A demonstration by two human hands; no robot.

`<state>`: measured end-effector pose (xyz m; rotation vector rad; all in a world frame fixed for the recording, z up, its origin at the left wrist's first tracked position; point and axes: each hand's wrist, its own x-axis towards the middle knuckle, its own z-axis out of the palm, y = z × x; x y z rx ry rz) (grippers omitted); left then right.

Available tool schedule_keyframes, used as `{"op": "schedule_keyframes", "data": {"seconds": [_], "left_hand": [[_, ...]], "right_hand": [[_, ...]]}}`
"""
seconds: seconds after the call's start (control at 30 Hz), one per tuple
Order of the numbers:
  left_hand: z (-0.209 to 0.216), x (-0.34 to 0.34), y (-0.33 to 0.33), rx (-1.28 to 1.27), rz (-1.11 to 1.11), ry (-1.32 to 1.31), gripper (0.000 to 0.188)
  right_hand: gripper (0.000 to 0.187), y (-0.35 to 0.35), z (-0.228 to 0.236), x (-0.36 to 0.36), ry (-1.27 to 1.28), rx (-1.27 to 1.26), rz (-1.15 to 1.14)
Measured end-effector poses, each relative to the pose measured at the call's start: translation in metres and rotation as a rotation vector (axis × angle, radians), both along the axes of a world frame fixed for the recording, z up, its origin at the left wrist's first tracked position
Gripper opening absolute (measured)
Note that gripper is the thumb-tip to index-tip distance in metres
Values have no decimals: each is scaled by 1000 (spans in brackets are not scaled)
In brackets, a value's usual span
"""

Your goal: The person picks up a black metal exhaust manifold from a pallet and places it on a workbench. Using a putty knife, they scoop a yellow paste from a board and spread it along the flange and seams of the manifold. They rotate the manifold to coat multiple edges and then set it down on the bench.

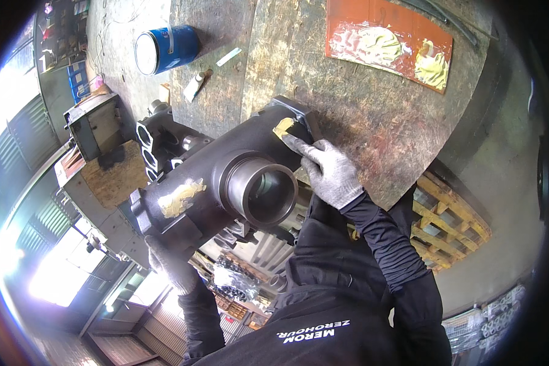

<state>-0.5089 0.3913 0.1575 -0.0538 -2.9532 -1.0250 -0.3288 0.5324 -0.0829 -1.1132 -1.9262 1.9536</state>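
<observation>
A large dark metal pipe fitting [213, 160] lies slanted across the near edge of the table, its round open branch [263, 190] facing up toward me. A patch of beige putty [182, 198] is spread on its left part; a smaller yellowish putty patch [283, 127] shows near the right flange. My left hand [169, 263], in a grey glove, grips the fitting's near left end, the fingertips partly hidden. My gloved right hand [328, 171] is at the smaller patch, index finger extended against it, other fingers curled. Whatever these may hold is hidden.
On the table [226, 85] are a blue can [166, 50], a white tube [194, 86], a pale strip [229, 57] and a red-brown board [389, 43] with putty. More castings [165, 140] sit at left. A wooden pallet [448, 222] lies below right.
</observation>
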Motion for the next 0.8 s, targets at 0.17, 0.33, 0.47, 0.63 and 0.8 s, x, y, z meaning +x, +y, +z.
{"op": "schedule_keyframes", "data": {"seconds": [0.17,0.33,0.47,0.63,0.8], "left_hand": [[-2,-1,1,0,-38,22,48],[-2,-4,-1,-26,-63,13,50],[-2,-8,-4,0,-45,7,50],[-3,-9,-5,9,-27,27,49],[-4,-10,-8,9,-56,21,48]], "right_hand": [[39,8,-17,2,-113,-21,-47],[42,17,-22,-12,-147,58,86],[45,18,-5,-13,20,83,101],[46,18,-7,-11,-125,144,-30],[46,5,-21,0,-145,75,-4]]}}
